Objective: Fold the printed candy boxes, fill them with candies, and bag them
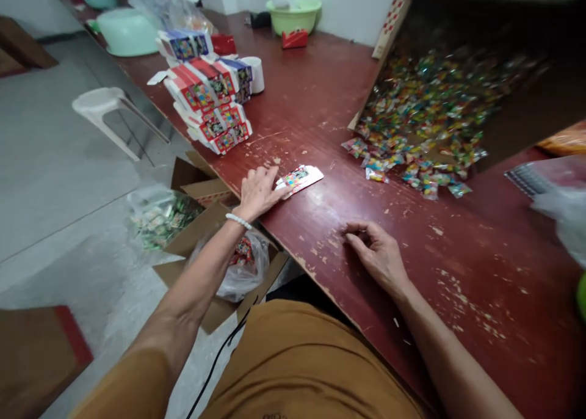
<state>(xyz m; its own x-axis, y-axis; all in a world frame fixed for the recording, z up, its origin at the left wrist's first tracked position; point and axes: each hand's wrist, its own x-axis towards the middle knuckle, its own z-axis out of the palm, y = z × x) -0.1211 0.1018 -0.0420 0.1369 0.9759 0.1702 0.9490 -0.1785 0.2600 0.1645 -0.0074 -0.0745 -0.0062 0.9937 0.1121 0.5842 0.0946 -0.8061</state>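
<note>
My left hand (pixel 259 192) rests at the table's near edge, its thumb and forefinger closed about the left end of a small printed carton (pixel 302 178). The carton lies flat-looking on the table, with a white flap at its right end. My right hand (pixel 376 253) is held over the table to the right, fingers curled and thumb tip near the forefinger, nothing visible in it. Behind the left hand stand stacked bundles of red and blue printed cartons (pixel 201 89). Wrapped candies (pixel 421 168) spill from a tipped cardboard box (pixel 517 113) beyond the right hand.
The worn red table (pixel 315 113) carries a green basin (pixel 293 17), a red tape dispenser (pixel 294 38), a white roll (pixel 254 74) and a turquoise basin (pixel 127 31). Below stand a white stool (pixel 103 101), an open box (pixel 183 245) and bagged packets (pixel 165 217). Plastic bags (pixel 561 199) lie right.
</note>
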